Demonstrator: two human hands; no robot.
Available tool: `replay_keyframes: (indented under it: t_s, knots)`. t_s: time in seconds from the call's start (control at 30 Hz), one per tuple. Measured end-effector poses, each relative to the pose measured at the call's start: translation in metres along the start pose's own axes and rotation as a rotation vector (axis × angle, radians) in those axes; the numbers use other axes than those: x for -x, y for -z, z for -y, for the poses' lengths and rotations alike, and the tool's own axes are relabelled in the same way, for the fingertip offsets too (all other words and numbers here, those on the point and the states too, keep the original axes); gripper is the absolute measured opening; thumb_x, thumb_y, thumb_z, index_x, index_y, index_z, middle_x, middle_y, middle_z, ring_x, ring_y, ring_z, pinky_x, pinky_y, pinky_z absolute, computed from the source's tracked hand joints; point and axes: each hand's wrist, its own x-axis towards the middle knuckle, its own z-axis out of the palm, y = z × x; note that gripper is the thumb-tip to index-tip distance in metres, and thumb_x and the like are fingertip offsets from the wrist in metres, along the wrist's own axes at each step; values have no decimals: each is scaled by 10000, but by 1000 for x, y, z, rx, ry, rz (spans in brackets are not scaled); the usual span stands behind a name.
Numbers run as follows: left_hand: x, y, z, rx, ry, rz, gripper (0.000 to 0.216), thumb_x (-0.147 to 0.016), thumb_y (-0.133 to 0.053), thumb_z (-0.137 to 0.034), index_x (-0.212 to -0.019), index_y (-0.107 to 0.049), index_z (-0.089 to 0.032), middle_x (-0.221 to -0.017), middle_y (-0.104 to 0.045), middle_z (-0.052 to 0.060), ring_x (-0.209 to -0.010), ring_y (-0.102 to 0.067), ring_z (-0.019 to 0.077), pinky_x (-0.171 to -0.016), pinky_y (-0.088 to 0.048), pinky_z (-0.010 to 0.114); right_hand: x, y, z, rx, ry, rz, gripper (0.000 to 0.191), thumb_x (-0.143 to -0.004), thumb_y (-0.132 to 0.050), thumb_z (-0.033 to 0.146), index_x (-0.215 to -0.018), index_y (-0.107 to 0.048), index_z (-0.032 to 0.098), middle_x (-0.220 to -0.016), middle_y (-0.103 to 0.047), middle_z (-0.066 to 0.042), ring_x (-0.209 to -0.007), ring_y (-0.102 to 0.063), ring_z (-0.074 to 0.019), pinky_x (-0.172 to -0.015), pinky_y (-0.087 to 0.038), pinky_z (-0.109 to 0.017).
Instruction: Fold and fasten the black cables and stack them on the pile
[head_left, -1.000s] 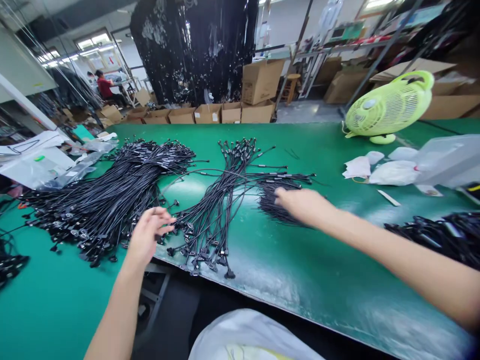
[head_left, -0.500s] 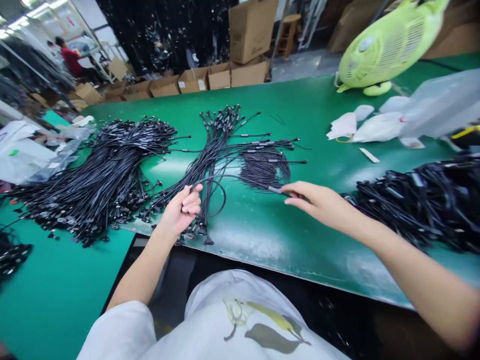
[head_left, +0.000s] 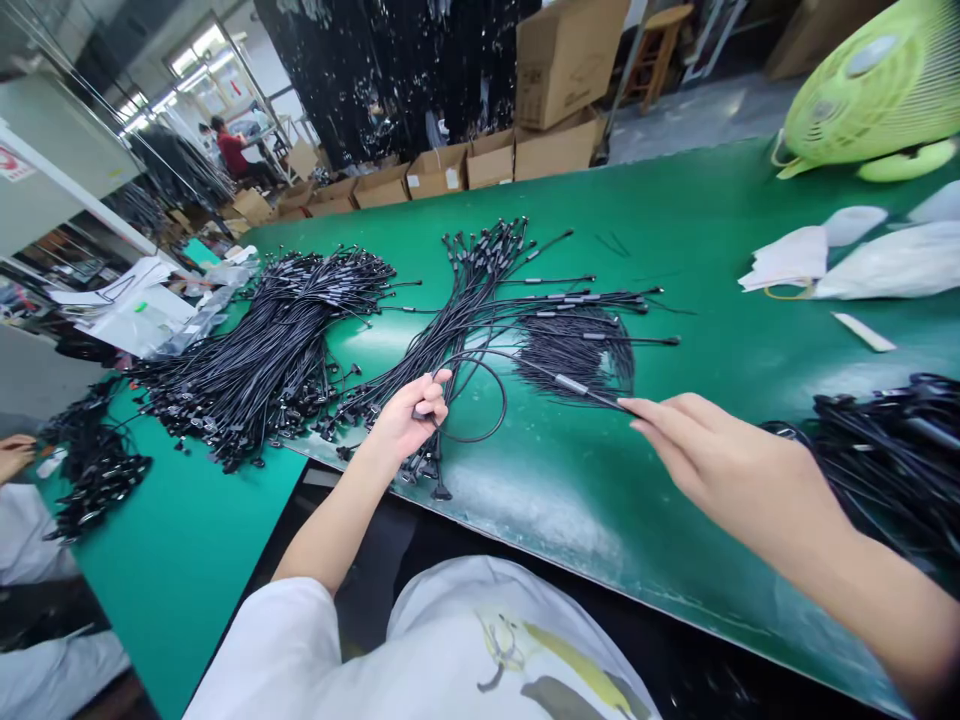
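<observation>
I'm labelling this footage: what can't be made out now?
In the head view:
Cable inside the left hand: hidden by curled fingers.
Cable's tip at the right hand: hidden by fingers.
Fan: cut off by the right edge.
Another person's hand: cut by the left edge.
Print on the tall box: too small.

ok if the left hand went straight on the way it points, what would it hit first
Past the held cable, the left hand would probably meet the middle bundle of black cables first, though it might pass above them; depth is unclear.

Tip of held cable (head_left: pixel 571 384) hidden, fan (head_left: pixel 881 100) cropped
</observation>
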Motion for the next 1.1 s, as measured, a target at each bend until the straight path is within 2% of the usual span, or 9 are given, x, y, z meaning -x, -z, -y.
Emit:
replay_keyframes:
  t_s: [0.13,0.23,0.4,0.5,0.6,0.77,0.93,1.03,1.1]
  knots:
    - [-1,-6,29,-266,-155,41,232,-879,-630,-330,-922,-645,-102,-633,-521,-42,-490,-461,26,-587,-443,180,1,-12,24,-79,221,260,282,-937,-415,226,-928,-697,207,-745,-649,-53,-598,-610,-178,-466,-333,-295]
    - [7,-16,61,-597,-199,223,353,-833,-658,-446,-1008,-632,-141,-834,-667,45,-739,-628,136,-750,-479,277,-11,-9,51,-354,358,476,228,-921,-458,221,-823,-664,209,-763,-665,-24,-636,-622,-147,-546,-387,-250]
    - [25,-17,77,-999,-216,414,262,-894,-575,-404,-999,-647,-175,-852,-646,27,-805,-568,145,-793,-415,270,-35,-2,62,-719,23,341,141,-894,-528,285,-817,-617,208,-763,-665,-5,-670,-597,-132,-635,-418,-237]
    - [25,-13,73,-810,-115,462,291,-877,-592,-442,-941,-631,-161,-650,-520,-22,-607,-456,105,-634,-376,250,-34,-15,61,-895,-193,123,248,-780,-687,382,-935,-591,214,-852,-646,-14,-728,-584,-148,-680,-448,-258]
    - [21,-13,74,-432,-67,370,320,-854,-615,-479,-869,-598,-159,-545,-372,-69,-493,-341,75,-545,-327,235,-27,-40,69,-1114,-336,-6,446,-690,-758,451,-1019,-583,205,-931,-624,-40,-818,-583,-174,-736,-470,-295]
    - [20,-12,99,-340,61,204,472,-823,-588,-611,-793,-636,-143,-795,-629,50,-773,-602,153,-764,-468,293,-21,-67,89,-1579,-756,-67,325,-837,-606,480,-709,-535,190,-531,-359,68,-450,-303,-63,-428,-245,-203]
    - [17,-8,114,-186,84,27,599,-824,-503,-682,-536,-462,-159,-675,-548,19,-765,-607,145,-776,-486,274,-20,-65,93,-1864,-843,-47,359,-736,-741,472,-704,-544,174,-564,-340,72,-470,-288,-43,-426,-246,-185]
    - [14,-11,111,-29,106,-48,566,-848,-519,-629,-540,-390,-172,-607,-462,-19,-676,-569,111,-755,-490,259,-19,-63,96,-2048,-887,-12,418,-706,-752,532,-737,-521,185,-581,-306,79,-483,-297,-51,-457,-316,-190]
    - [17,-16,112,-1,154,-7,524,-856,-521,-614,-590,-447,-169,-658,-503,-7,-734,-594,124,-809,-498,287,-19,-64,99,-2051,-948,-119,441,-727,-716,579,-739,-492,199,-562,-230,93,-454,-211,-54,-420,-272,-191]
